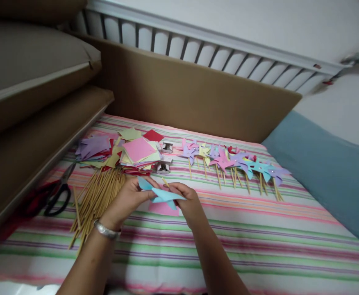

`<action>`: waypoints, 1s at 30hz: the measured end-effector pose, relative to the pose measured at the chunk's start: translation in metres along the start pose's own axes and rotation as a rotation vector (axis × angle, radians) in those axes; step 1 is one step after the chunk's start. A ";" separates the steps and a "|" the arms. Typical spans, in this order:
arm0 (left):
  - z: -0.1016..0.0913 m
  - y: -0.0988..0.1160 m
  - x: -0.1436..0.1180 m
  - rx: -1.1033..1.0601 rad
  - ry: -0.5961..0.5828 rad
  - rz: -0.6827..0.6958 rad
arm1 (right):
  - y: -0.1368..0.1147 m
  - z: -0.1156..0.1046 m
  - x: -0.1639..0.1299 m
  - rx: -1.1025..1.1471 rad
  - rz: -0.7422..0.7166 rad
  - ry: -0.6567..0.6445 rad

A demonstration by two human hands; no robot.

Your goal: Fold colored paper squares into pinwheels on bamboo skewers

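Note:
A light blue paper pinwheel (pixel 164 195) is tilted between my two hands above the striped cloth. My left hand (pixel 134 196), with a silver bracelet at its wrist, pinches the pinwheel by its left side, thumb on top. On the other side my right hand (pixel 186 200) has its fingers closed around a thin wooden stick (pixel 165 182), whose end pokes up behind the paper. The rest of that stick is hidden. Just beneath the pinwheel lies a pink paper square (pixel 162 209) on the cloth.
Bundled wooden sticks (pixel 101 196) and black-handled scissors (pixel 61 192) lie at left. Behind them are stacked paper squares (pixel 140 150), cut papers (pixel 94 147) and two small boxes (pixel 163 166). Several finished pinwheels (pixel 222 159) form a row at right. A brown board (pixel 182 90) stands behind.

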State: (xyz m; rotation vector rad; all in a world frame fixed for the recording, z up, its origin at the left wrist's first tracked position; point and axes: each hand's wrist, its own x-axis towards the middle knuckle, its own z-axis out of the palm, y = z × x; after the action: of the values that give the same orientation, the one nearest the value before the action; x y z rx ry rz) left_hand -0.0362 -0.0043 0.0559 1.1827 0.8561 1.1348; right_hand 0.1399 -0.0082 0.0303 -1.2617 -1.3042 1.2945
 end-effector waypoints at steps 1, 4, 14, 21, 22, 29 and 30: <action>0.003 0.001 0.001 0.030 -0.025 0.024 | -0.001 -0.003 0.000 -0.008 -0.018 0.002; 0.011 0.001 0.005 0.111 -0.065 0.110 | -0.006 -0.010 -0.002 -0.011 -0.076 0.016; 0.026 -0.006 0.011 0.151 -0.025 0.230 | -0.019 -0.016 -0.006 0.104 -0.075 0.032; 0.024 -0.009 0.011 0.162 0.032 0.296 | -0.022 -0.012 -0.006 0.130 -0.082 0.061; 0.023 -0.010 0.010 0.159 0.036 0.299 | -0.021 -0.012 -0.007 0.133 -0.086 0.063; 0.020 -0.011 0.008 0.140 0.020 0.309 | -0.018 -0.009 -0.007 0.116 -0.113 0.039; 0.020 -0.011 0.008 0.142 0.018 0.310 | -0.018 -0.008 -0.007 0.116 -0.113 0.039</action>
State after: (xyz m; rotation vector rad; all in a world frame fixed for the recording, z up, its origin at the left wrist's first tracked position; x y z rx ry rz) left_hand -0.0135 -0.0016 0.0497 1.4609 0.7953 1.3529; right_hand 0.1472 -0.0134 0.0496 -1.1113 -1.2370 1.2413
